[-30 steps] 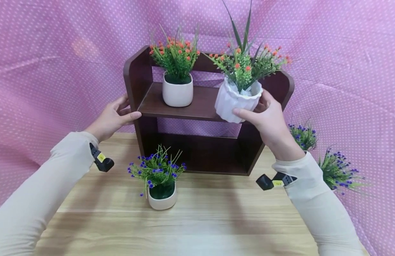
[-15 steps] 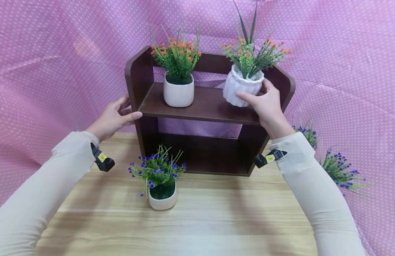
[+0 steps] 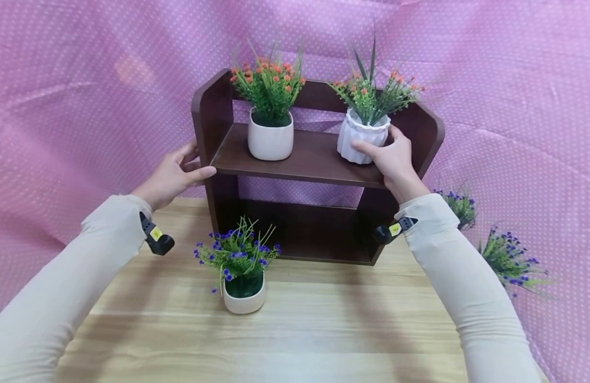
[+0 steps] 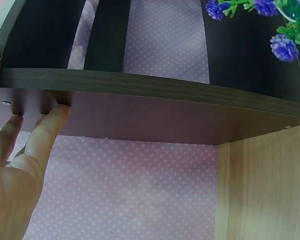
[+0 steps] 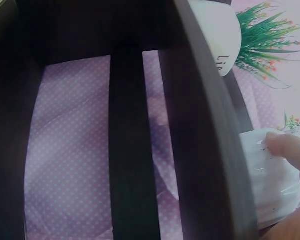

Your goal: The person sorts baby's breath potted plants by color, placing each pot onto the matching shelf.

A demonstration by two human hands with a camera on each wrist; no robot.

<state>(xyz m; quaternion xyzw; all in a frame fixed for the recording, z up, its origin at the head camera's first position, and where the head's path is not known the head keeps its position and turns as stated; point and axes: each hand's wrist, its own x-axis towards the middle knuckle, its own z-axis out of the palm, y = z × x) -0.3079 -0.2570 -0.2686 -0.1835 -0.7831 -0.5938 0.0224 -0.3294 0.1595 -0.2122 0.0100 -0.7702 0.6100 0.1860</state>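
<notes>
My right hand [image 3: 393, 159] grips a white fluted flower pot [image 3: 360, 142] with orange-flowered greenery, thumb on its front. The pot stands at the right of the upper board of a dark brown two-tier shelf [image 3: 300, 173]. In the right wrist view the thumb lies on the white pot [image 5: 270, 180]. My left hand [image 3: 173, 173] holds the shelf's left side panel, thumb at the front edge. The left wrist view shows its fingers [image 4: 47, 132] against the panel's outer face [image 4: 140, 115]. A smooth white pot [image 3: 271, 139] with orange flowers sits left on the same board.
A pale pot [image 3: 244, 299] of blue-purple flowers stands on the wooden table [image 3: 295, 340], in front of the shelf's lower left. Two more blue-flowered plants [image 3: 507, 260] are at the right, partly behind my right sleeve [image 3: 462, 287]. A pink dotted cloth [image 3: 84, 106] hangs behind.
The right hand has carried the white fluted pot back over the upper board and lowered it, and the pot has gone from tilted to upright. My left hand keeps its hold on the shelf.
</notes>
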